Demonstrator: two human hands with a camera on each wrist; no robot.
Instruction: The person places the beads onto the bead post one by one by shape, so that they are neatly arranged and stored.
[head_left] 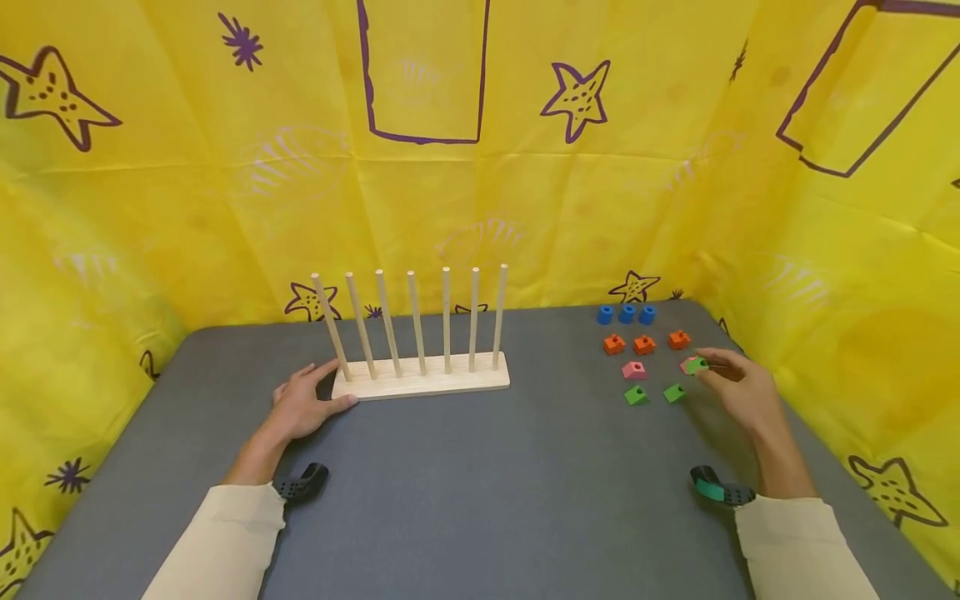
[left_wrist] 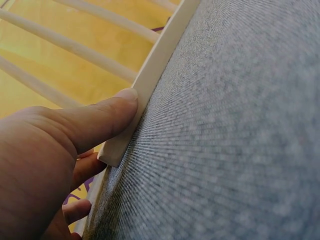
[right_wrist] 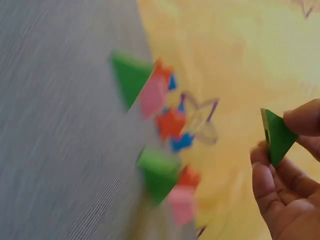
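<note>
My left hand (head_left: 302,406) holds the left end of a wooden peg stand (head_left: 420,383), a pale base with a row of upright dowels. In the left wrist view the thumb (left_wrist: 112,112) presses the base's front edge, with fingers behind its end. Over at the right, my right hand (head_left: 750,396) pinches a green triangular block (right_wrist: 280,137) between thumb and fingers, raised off the table. Two more green triangular blocks (head_left: 636,395) lie on the table near it. A pink block (head_left: 633,370) sits behind them, and another is partly hidden by the held block.
Orange notched blocks (head_left: 614,344) form a row behind the pink ones. Blue cylindrical pieces (head_left: 626,314) stand farther back, near the table's rear edge. A grey cloth covers the table (head_left: 480,492). Yellow patterned fabric (head_left: 465,192) hangs behind and at both sides.
</note>
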